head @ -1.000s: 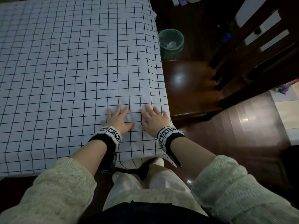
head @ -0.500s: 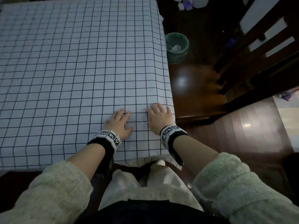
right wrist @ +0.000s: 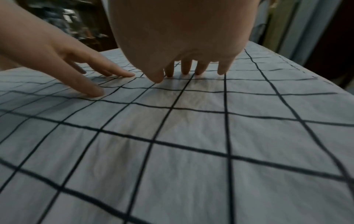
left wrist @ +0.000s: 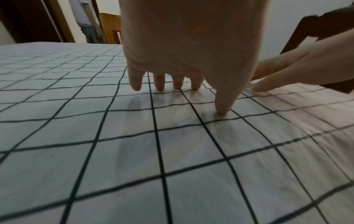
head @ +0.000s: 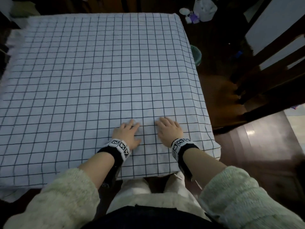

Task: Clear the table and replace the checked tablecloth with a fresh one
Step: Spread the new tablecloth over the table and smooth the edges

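**Both hands flat on the checked cloth near the table's front right corner**

The checked tablecloth (head: 102, 76), pale with a thin dark grid, covers the whole table top and hangs over its front, right and left edges. It lies mostly smooth, with faint creases around the fingers in the wrist views.

The left hand (head: 127, 134) rests palm down on the cloth close to the front edge, fingers straight and a little spread, thumb out toward the other hand. The left wrist view shows its fingertips (left wrist: 159, 86) and thumb touching the fabric, gripping nothing. The right hand (head: 170, 129) lies just beside it, nearer the front right corner, also flat with extended fingers; the right wrist view shows its fingertips (right wrist: 185, 69) pressing on the cloth and holding nothing. The two hands are near each other but apart.

Each wrist wears a black band (head: 118, 147) with black-and-white markers, and fuzzy pale sleeves (head: 66, 192) cover the forearms.

Past the right edge, a green bin (head: 196, 55) stands on the dark wooden floor, partly hidden by the cloth, and a dark wooden chair (head: 264, 66) stands further right.
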The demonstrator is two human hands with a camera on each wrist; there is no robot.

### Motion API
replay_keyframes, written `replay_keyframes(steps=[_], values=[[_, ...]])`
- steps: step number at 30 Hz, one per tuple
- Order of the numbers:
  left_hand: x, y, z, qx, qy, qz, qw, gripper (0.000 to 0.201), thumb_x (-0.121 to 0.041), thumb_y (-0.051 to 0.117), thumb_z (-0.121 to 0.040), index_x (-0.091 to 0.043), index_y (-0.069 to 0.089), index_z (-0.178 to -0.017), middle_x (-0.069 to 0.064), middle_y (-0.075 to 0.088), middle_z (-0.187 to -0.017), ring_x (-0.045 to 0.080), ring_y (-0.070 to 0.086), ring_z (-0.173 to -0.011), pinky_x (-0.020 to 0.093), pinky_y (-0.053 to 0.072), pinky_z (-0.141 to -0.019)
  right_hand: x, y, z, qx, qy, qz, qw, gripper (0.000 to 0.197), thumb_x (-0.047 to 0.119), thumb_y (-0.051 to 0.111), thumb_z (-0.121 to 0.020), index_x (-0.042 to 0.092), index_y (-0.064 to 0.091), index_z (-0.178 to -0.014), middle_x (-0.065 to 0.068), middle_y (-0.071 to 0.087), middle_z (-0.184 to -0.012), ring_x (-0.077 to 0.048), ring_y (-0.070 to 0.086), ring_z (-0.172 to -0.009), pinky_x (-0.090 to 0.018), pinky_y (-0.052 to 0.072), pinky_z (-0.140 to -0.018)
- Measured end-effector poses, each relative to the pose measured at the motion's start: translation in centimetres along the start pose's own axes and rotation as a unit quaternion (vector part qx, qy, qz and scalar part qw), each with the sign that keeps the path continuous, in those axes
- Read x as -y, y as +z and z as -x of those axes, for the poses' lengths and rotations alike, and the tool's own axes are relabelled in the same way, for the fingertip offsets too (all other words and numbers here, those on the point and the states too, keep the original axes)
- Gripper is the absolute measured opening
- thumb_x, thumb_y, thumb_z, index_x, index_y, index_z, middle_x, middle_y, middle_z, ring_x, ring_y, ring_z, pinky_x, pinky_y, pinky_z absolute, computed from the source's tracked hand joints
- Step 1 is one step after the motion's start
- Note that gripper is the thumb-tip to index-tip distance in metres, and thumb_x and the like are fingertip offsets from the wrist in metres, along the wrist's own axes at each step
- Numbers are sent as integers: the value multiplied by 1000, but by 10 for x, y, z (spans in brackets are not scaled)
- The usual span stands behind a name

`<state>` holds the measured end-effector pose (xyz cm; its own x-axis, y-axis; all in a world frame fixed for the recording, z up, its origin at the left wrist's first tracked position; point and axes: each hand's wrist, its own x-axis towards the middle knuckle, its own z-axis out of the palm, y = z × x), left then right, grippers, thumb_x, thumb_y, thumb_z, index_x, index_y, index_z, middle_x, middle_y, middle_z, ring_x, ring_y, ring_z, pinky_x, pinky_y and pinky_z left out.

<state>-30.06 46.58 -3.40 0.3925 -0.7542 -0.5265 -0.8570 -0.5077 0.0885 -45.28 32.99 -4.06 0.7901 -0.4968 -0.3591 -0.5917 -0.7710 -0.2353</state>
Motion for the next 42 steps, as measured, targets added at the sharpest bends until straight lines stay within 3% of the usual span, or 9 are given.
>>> replay_keyframes(steps=[5,10,13,18,22,30,34,37,42], values=[[28,-10,1,-16,66,93,993,59,-37,46,-92,-28,27,-147,-5,25,-155,25,28,-137,41,36,-106,32,1,-4,-39,74,25,996,44,26,36,-98,21,34,-142,2,32,-150,-19,24,-142,-45,18,-117],[75,3,36,-77,68,129,986,49,-30,45,-95,-22,37,-143,-2,39,-147,21,39,-132,38,40,-103,80,7,1,-65,54,27,996,45,25,37,-98,21,33,-143,3,33,-150,-18,25,-141,-41,20,-116],[103,18,62,-96,29,172,980,47,-29,45,-95,-23,39,-142,-2,40,-146,20,41,-130,37,40,-104,111,13,1,-50,-3,37,998,48,25,37,-98,20,30,-145,2,28,-154,-18,22,-144,-41,19,-118],[133,51,124,-125,-89,240,959,47,-25,46,-95,-23,40,-141,-2,41,-145,20,43,-128,36,40,-102,160,28,13,-60,-108,64,990,47,25,39,-98,20,33,-144,2,33,-151,-18,27,-141,-36,21,-116],[145,92,179,-96,-155,284,941,48,-26,48,-95,-21,40,-142,2,44,-143,22,47,-124,34,41,-99,195,53,38,-40,-153,43,987,48,22,39,-98,18,33,-146,1,31,-153,-18,25,-142,-36,18,-116],[191,152,268,-62,-250,339,905,45,-26,51,-94,-17,44,-138,10,50,-136,27,50,-121,42,44,-100,263,89,73,0,-224,58,973,47,20,40,-98,18,34,-144,1,32,-152,-19,25,-142,-36,16,-116],[229,169,284,-39,-284,351,891,46,-26,49,-96,-15,43,-140,11,45,-142,29,46,-128,36,39,-105,298,92,72,11,-222,48,974,48,20,39,-98,18,33,-146,1,30,-153,-19,23,-142,-36,16,-117],[260,178,293,-34,-296,383,874,44,-26,51,-95,-16,46,-138,9,48,-141,28,48,-126,32,38,-102,337,100,67,25,-219,37,975,48,18,39,-98,16,33,-146,0,30,-153,-20,24,-142,-36,18,-117],[337,198,325,-34,-294,406,865,40,-25,51,-94,-18,50,-134,6,52,-136,25,51,-122,31,40,-100,442,126,55,39,-273,63,959,46,17,38,-98,18,37,-145,2,34,-152,-19,28,-141,-37,18,-116]])
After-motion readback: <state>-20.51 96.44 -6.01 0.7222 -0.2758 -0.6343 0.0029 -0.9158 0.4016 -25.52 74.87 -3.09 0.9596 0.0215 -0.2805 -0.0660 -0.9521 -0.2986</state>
